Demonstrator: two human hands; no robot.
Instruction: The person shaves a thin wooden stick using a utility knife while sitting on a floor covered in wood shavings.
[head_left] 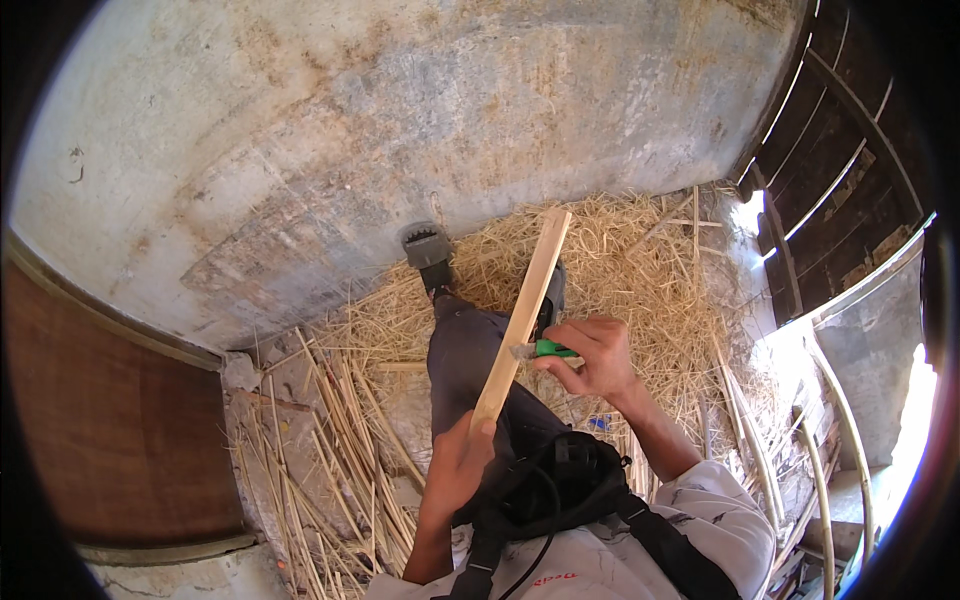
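My left hand (pixel 461 462) is closed round the lower end of a long, flat, pale strip of split bamboo or wood (pixel 533 285), which slants up and away over my legs. In my right hand (pixel 598 358) is a knife with a green handle (pixel 553 349). Its short blade (pixel 523 352) lies against the strip's right edge, about two thirds of the way down. The right fingers wrap the handle, with the thumb underneath. The strip's far end stands in front of my shoe and the shavings on the ground.
Pale shavings (pixel 640 270) cover the ground around my feet. Long thin strips (pixel 350 460) lie in a heap at the left. A stained wall (pixel 440 120) rises in front, with a brown panel (pixel 120 420) at far left. Curved poles (pixel 845 420) lean at the right.
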